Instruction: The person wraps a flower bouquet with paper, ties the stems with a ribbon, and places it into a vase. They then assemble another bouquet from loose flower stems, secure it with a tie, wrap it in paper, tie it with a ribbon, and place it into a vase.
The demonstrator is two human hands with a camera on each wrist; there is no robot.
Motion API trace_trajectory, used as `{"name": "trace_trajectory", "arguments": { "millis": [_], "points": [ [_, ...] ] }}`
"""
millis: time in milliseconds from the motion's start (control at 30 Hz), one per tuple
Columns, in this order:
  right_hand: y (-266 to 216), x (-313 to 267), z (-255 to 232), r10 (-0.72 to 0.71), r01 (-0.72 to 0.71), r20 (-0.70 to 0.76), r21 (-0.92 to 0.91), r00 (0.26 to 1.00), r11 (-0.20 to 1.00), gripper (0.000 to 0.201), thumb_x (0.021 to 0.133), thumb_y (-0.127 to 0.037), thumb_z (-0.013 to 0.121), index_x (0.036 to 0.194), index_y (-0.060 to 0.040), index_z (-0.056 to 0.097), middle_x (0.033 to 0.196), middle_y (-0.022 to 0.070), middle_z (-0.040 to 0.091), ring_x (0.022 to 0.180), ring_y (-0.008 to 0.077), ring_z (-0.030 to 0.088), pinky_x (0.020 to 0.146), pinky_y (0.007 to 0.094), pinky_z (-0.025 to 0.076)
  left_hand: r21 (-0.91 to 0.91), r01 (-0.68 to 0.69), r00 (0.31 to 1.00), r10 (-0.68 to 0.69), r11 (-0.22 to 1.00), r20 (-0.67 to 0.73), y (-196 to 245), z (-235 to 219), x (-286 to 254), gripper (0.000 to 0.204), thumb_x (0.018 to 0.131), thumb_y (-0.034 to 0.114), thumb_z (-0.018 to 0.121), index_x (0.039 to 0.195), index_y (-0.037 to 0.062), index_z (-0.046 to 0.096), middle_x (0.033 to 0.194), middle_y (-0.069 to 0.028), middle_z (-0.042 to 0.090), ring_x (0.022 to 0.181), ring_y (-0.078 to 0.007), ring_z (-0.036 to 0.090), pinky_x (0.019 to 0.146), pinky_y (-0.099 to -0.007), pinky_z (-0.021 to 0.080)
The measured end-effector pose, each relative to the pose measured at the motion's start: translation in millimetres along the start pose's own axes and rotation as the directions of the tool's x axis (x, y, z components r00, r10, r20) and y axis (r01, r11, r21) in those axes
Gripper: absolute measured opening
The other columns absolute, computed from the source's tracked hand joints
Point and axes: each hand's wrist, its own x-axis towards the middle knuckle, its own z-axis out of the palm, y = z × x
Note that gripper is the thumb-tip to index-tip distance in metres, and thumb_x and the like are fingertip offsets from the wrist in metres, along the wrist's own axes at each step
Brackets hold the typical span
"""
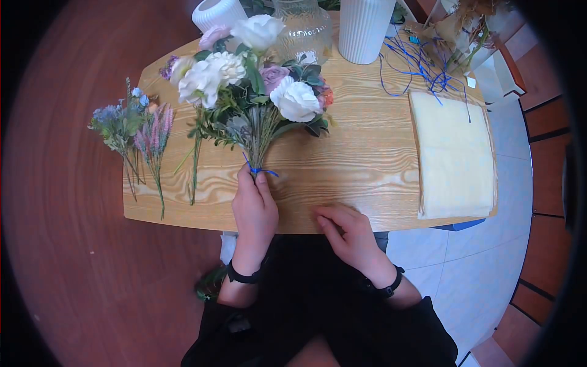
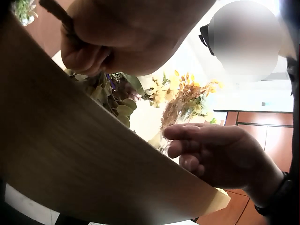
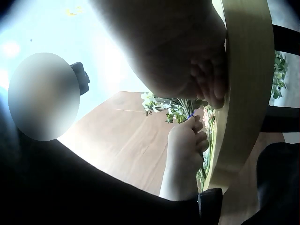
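Observation:
My left hand (image 1: 254,208) grips a bouquet (image 1: 257,92) by its stems, just below a blue tie (image 1: 255,170) wound around them. White and purple flowers with green leaves fan out above the tie, over the table. In the right wrist view, the fingers of the left hand (image 3: 183,143) curl around the stems. By the table's front edge, my right hand (image 1: 347,229) holds nothing, its fingers loosely bent. The left wrist view also shows this right hand (image 2: 215,152) beside the table edge, apart from the bouquet.
Loose flower sprigs (image 1: 153,137) lie on the wooden table (image 1: 367,153) at left. A stack of cream sheets (image 1: 455,159) lies at right, below tangled blue ribbons (image 1: 428,67). A white ribbed vase (image 1: 364,30) and a glass vase (image 1: 302,30) stand at the back.

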Motion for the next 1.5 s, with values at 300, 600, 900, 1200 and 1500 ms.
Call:
{"name": "trace_trajectory", "arguments": {
  "millis": [300, 600, 900, 1200, 1500],
  "points": [
    [5.0, 3.4, -3.5, -0.055, 0.056, 0.063, -0.021, 0.997, 0.998, 0.017, 0.090, -0.004, 0.063, 0.107, 0.0006, 0.066, 0.089, 0.0152, 0.067, 0.079, 0.0333, 0.066, 0.068, 0.0380, 0.052, 0.272, -0.016, 0.999, 0.024, 0.962, -0.024, -13.9, 8.3, 7.4, 0.025, 0.101, 0.013, 0.045, 0.122, 0.0005, 0.052, 0.086, -0.0241, 0.065, 0.076, -0.0457, 0.062, 0.062, -0.0513, 0.047],
    [11.6, 3.3, -1.5, -0.075, 0.075, 0.008, -0.039, 0.997, 0.996, 0.016, 0.088, -0.003, 0.064, 0.103, -0.0001, 0.067, 0.089, 0.0150, 0.067, 0.080, 0.0336, 0.066, 0.068, 0.0385, 0.052, 0.222, -0.080, 0.994, 0.093, 0.972, -0.050, -12.4, 7.0, 12.0, 0.021, 0.101, 0.013, 0.046, 0.114, -0.0004, 0.055, 0.087, -0.0252, 0.064, 0.077, -0.0464, 0.061, 0.062, -0.0511, 0.046],
    [15.2, -19.9, -37.2, -0.158, 0.135, -0.158, -0.147, 0.975, 0.980, 0.020, 0.082, -0.008, 0.065, 0.101, -0.0028, 0.066, 0.090, 0.0137, 0.063, 0.083, 0.0337, 0.063, 0.073, 0.0434, 0.051, 0.281, -0.070, 0.997, 0.075, 0.957, -0.009, -14.0, 5.8, 6.0, 0.040, 0.100, 0.021, 0.053, 0.131, -0.0045, 0.051, 0.100, -0.0249, 0.068, 0.091, -0.0430, 0.065, 0.076, -0.0466, 0.049],
    [52.1, -32.3, -153.9, -0.230, -0.391, -0.558, -0.768, 0.797, 0.506, 0.035, 0.082, -0.015, 0.070, 0.116, -0.0030, 0.067, 0.127, 0.0142, 0.062, 0.122, 0.0355, 0.054, 0.099, 0.0447, 0.043, 0.237, -0.039, 0.999, 0.034, 0.971, 0.028, -18.5, -0.7, 10.3, 0.048, 0.097, 0.023, 0.059, 0.134, -0.0068, 0.048, 0.110, -0.0305, 0.064, 0.099, -0.0445, 0.063, 0.082, -0.0458, 0.049],
    [85.3, -34.9, -162.4, -0.216, -0.398, -0.605, -0.711, 0.766, 0.580, 0.020, 0.081, -0.013, 0.074, 0.100, -0.0072, 0.074, 0.105, 0.0062, 0.073, 0.107, 0.0277, 0.064, 0.087, 0.0394, 0.046, 0.133, 0.020, 0.998, -0.028, 0.991, 0.057, -16.3, -8.2, 5.5, 0.050, 0.097, 0.025, 0.060, 0.134, -0.0059, 0.048, 0.113, -0.0290, 0.064, 0.105, -0.0425, 0.062, 0.088, -0.0430, 0.047]
  ]
}}
